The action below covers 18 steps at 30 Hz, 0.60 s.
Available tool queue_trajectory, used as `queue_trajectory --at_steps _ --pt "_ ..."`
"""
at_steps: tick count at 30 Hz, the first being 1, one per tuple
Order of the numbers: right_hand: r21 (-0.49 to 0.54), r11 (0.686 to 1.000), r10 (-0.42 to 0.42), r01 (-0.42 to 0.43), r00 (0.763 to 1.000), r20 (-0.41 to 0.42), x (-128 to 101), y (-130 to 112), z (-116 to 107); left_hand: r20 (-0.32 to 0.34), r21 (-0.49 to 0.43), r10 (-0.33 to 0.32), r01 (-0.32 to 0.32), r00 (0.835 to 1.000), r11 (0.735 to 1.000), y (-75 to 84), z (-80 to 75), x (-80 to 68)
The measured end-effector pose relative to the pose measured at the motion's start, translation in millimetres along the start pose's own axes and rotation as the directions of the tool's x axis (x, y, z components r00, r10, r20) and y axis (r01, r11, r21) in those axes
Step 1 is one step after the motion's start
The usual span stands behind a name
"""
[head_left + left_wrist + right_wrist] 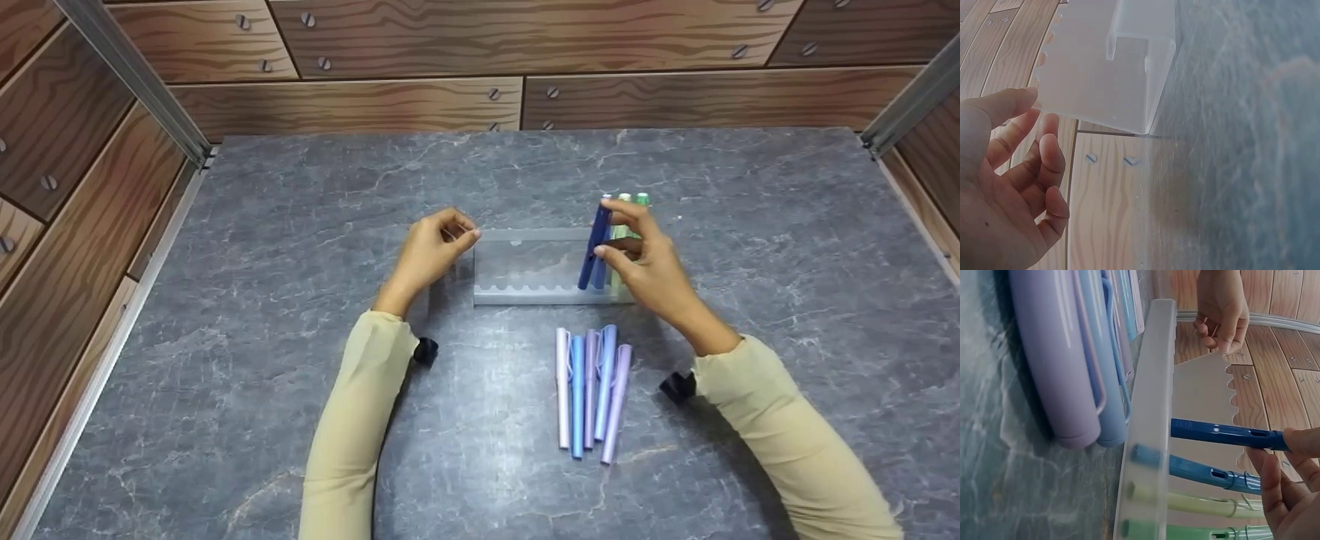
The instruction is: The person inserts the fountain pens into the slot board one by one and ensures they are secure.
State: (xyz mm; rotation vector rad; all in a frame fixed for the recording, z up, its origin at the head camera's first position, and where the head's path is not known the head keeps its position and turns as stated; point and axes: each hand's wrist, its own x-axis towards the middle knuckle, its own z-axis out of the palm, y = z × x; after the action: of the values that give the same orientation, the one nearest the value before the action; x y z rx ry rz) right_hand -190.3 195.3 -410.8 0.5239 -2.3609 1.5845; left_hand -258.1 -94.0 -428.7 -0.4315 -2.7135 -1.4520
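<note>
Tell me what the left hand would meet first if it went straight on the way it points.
The clear rack: the left hand seems to pinch its corner, so the rack's panel likely comes first, though depth there is hard to judge.

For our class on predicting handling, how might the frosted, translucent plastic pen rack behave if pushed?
The frosted, translucent plastic pen rack is probably stiff: its folded edges look straight and crisp. It is likely light, as its walls look thin. A push might swivel it, since the slim blue, yellow-green and green pens sit toward its right end.
</note>
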Motion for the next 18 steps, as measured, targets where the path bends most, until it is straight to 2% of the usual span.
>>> queue_trajectory --at_steps 10,18 --pt "-0.015 0.997 0.072 -0.072 0.997 0.004 -1 8 3 0.003 0.001 0.001 -0.001 1.0 1.0 -0.9 0.6 0.5" --pt "0.007 0.996 0.086 -0.086 0.996 0.012 -2 11 3 -0.001 0.014 -0.004 0.004 1.0 1.0 -0.3 0.7 1.1"
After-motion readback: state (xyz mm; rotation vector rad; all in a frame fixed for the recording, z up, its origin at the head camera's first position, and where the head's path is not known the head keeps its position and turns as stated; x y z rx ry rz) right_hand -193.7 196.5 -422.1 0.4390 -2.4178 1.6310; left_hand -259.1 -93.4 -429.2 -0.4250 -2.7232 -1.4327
